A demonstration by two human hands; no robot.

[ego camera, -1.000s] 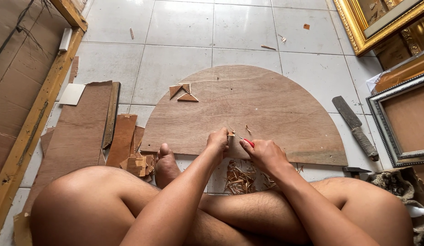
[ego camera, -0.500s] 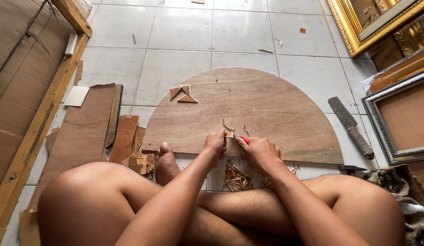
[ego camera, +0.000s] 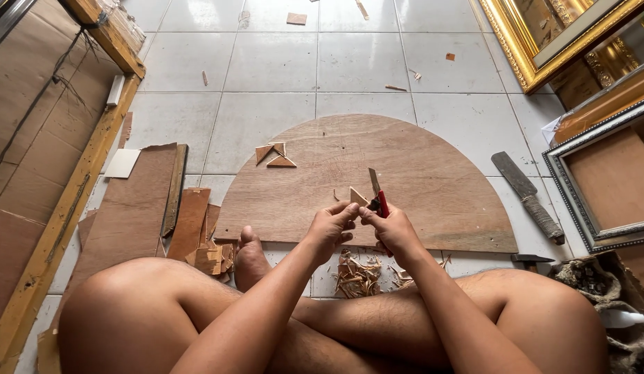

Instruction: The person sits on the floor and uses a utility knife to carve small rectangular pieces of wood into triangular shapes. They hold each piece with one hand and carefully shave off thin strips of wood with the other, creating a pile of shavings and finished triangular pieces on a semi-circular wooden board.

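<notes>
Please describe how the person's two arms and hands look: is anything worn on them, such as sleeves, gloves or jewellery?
Both arms are bare from the upper edge of view down to the fingers: no sleeves, gloves, watch or bracelet show. The left hand and the right hand are bare too, and no ring can be made out. The forearms are slim and unmarked as far as can be seen.

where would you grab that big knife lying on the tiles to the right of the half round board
Take the big knife by its wrapped handle, the end nearer the person, coming from above. It lies flat on the tiles with its dark blade pointing away, so the handle is probably the safe, rounder part. It lies closer to the right hand, which now holds a red cutter.
</notes>
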